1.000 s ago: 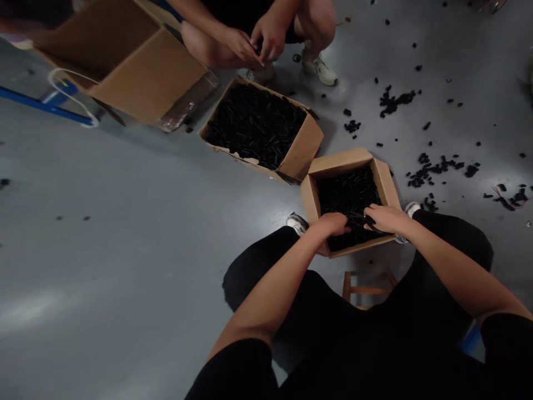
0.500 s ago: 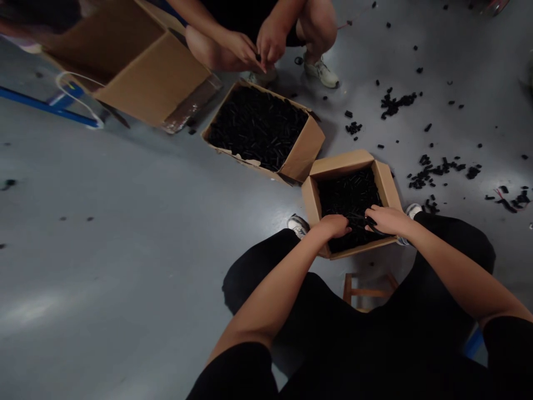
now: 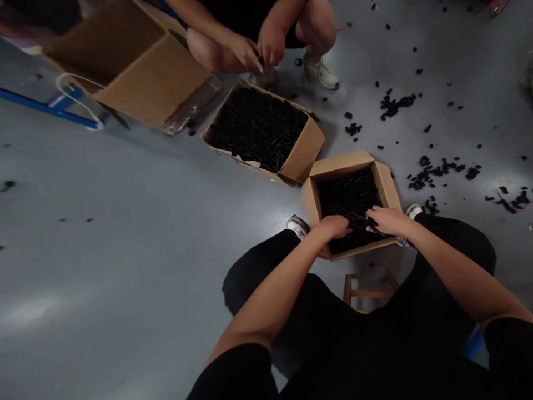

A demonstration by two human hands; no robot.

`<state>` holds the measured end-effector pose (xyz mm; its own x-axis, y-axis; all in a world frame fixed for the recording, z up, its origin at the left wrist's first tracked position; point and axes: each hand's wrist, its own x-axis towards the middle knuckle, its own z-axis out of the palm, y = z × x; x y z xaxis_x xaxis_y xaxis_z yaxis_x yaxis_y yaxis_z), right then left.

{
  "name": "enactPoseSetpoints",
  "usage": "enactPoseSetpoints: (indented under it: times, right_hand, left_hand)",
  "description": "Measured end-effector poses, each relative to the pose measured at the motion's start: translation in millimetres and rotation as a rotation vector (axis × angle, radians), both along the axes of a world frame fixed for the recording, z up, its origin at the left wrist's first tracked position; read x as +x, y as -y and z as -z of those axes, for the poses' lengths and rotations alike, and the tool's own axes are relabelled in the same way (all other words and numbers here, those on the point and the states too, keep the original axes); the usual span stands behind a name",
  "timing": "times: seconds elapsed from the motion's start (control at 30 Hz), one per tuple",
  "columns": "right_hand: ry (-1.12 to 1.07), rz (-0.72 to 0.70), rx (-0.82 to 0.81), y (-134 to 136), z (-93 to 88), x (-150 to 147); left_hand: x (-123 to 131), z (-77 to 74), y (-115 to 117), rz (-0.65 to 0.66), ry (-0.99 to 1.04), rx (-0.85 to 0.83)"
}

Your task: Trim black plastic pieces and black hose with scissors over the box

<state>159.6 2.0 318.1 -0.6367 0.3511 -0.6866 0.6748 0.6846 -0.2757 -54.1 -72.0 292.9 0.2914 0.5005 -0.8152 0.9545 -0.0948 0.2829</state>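
Between my feet stands an open cardboard box (image 3: 392, 189) holding a mass of small black tube-like pieces (image 3: 347, 191). My left hand (image 3: 336, 226) reaches over its near left side, fingers curled together above the pieces. Whatever lies in those fingers is too small and dark to make out. Opposite it, over the near right part of the box, my right hand (image 3: 386, 220) is closed on a dark curved object (image 3: 378, 230). Its kind is unclear against the black pieces. A short gap separates the two hands.
A second cardboard box (image 3: 306, 144) full of black pieces touches mine at the upper left. Behind it a person (image 3: 270, 41) crouches, hands together. A large open carton (image 3: 154, 83) stands farther left. Black bits (image 3: 397, 104) litter the floor on the right. A wooden stool (image 3: 368, 293) shows beneath me.
My hands stay almost in place over the box, with only slight finger movement. The crouching person's hands have shifted a little, one finger now pointing further down.
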Motion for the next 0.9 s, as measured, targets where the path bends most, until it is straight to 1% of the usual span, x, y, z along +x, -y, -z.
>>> enactPoseSetpoints:
  times: [0.3, 0.4, 0.53, 0.63, 0.77, 0.9]
  right_hand:
    - [0.004, 0.001, -0.006, 0.9, 2.0, 2.1]
    - [0.008, -0.005, -0.001, 1.0, -0.4, 0.2]
    - [0.031, -0.012, -0.007, -1.2, -12.5, -2.8]
    - [0.06, 0.0, -0.025, -6.0, -24.4, -0.3]
    - [0.131, 0.006, -0.063, -10.8, -36.4, 9.1]
    - [0.196, -0.03, -0.115, -3.1, -52.5, 16.1]
  left_hand:
    - [0.8, -1.1, 0.4, 0.009, 0.002, 0.006]
    - [0.8, -2.0, 0.3, 0.009, -0.007, 0.01]
    - [-1.0, -3.1, 0.3, 0.004, 0.003, 0.018]
    - [-4.7, -3.4, 1.3, -0.034, -0.005, 0.038]
    - [-14.8, -2.4, 2.0, -0.123, -0.089, 0.088]
    - [-26.1, 1.1, 4.0, -0.259, -0.181, 0.162]
